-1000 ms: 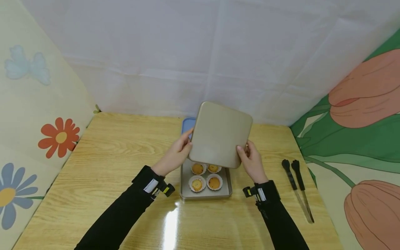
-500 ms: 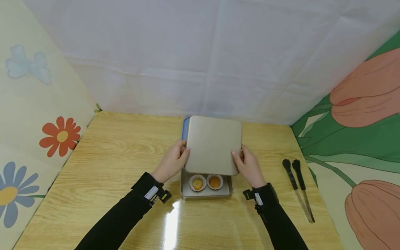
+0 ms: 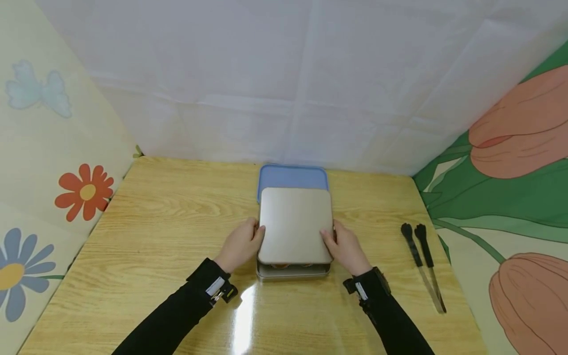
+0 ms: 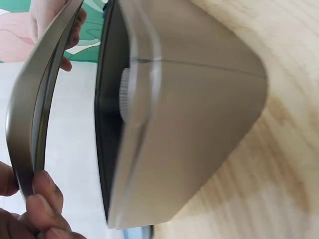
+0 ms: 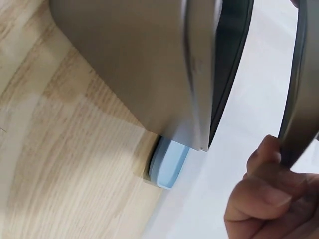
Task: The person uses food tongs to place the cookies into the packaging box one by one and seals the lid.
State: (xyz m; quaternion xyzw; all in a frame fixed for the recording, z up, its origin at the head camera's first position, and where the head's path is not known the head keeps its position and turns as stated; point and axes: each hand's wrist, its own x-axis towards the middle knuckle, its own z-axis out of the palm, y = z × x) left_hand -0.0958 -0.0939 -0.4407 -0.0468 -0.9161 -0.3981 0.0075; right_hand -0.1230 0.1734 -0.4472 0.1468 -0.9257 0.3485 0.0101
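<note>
Both hands hold a metallic, rounded-square lid (image 3: 295, 224) level above a metal tin (image 3: 294, 272). My left hand (image 3: 239, 244) pinches the lid's left edge, thumb on top and fingers beneath. On the opposite edge my right hand (image 3: 350, 246) grips it the same way. A gap between the lid (image 4: 22, 114) and the tin (image 4: 199, 114) shows in the left wrist view, so the two are apart. Inside the tin, a white pleated paper cup (image 4: 124, 94) peeks over the rim; the cakes are mostly hidden under the lid.
Behind the tin lies a blue tray (image 3: 293, 176), partly covered by the lid in the head view. Tongs (image 3: 423, 268) with black handles lie at the right of the wooden table (image 3: 177, 197). A white cloth (image 3: 222, 88) hangs at the back.
The lid has come down and toward the person, levelling out from a tilt. It now covers most of the tin and its cakes, and more of the blue tray shows.
</note>
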